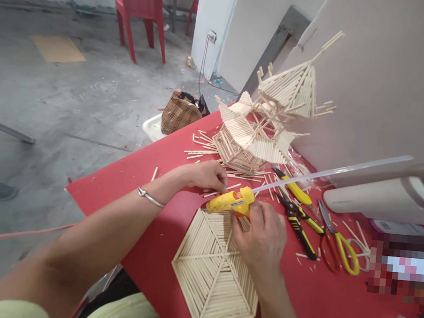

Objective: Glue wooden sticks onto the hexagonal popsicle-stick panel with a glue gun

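Observation:
My right hand (263, 233) is wrapped round the handle of a yellow glue gun (230, 201), from which a long clear glue stick (329, 173) sticks out to the upper right. The gun's nozzle points left, over the top corner of a flat hexagonal panel of wooden sticks (217, 273) lying on the red table (169, 224). Just beyond the gun is my left hand (210, 175), wearing a bangle at the wrist, its fingers curled together low over loose sticks (234, 186). Whatever its fingertips may hold is too small to make out.
A stick-built pagoda model (259, 128) stands at the table's back. Yellow-black pliers (298, 226), a yellow-handled cutter (296, 188) and scissors (338, 239) lie at the right, near white rolls (379, 196). A plaid bag (181, 112) is beyond the table's left edge.

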A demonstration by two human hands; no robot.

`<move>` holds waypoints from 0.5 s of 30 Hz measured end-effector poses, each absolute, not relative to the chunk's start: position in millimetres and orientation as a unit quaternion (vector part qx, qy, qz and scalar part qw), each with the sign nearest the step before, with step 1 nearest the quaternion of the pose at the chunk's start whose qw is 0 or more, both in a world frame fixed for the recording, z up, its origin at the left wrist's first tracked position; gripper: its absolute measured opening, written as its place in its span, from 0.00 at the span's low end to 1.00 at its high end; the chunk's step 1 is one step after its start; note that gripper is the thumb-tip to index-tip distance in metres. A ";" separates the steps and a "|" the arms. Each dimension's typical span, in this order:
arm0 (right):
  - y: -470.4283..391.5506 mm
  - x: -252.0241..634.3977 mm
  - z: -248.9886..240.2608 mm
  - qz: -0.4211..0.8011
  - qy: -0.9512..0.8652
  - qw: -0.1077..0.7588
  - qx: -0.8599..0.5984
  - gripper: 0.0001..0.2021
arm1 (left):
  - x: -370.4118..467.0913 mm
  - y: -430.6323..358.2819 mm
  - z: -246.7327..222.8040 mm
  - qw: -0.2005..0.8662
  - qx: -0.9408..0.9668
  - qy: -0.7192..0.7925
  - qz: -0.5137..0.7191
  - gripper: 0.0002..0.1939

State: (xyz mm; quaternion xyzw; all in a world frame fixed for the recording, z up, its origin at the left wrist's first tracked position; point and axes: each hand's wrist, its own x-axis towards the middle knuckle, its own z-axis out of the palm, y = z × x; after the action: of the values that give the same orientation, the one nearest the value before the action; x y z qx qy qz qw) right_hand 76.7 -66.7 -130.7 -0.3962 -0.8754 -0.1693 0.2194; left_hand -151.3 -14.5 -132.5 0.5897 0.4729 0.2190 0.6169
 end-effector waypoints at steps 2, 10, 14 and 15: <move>-66.6 76.7 -130.6 -0.165 -0.876 0.220 -0.396 0.16 | -151.3 -14.8 -132.2 0.615 0.592 0.473 0.218 0.05; -66.3 76.7 -130.2 -0.166 -0.876 0.217 -0.397 0.16 | -150.7 -16.2 -126.5 0.606 0.592 0.489 0.208 0.06; -66.2 77.5 -131.1 -0.171 -0.876 0.215 -0.395 0.15 | -150.4 -15.0 -128.8 0.609 0.595 0.482 0.208 0.05; -66.2 77.5 -131.3 -0.173 -0.876 0.215 -0.395 0.15 | -150.4 -14.7 -129.9 0.608 0.597 0.480 0.209 0.05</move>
State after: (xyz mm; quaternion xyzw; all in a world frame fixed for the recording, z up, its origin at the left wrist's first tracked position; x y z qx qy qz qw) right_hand 77.5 -66.2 -131.3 -0.3950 -0.8764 -0.1725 0.2148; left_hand -150.4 -14.7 -129.9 0.5971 0.4797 0.2089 0.6080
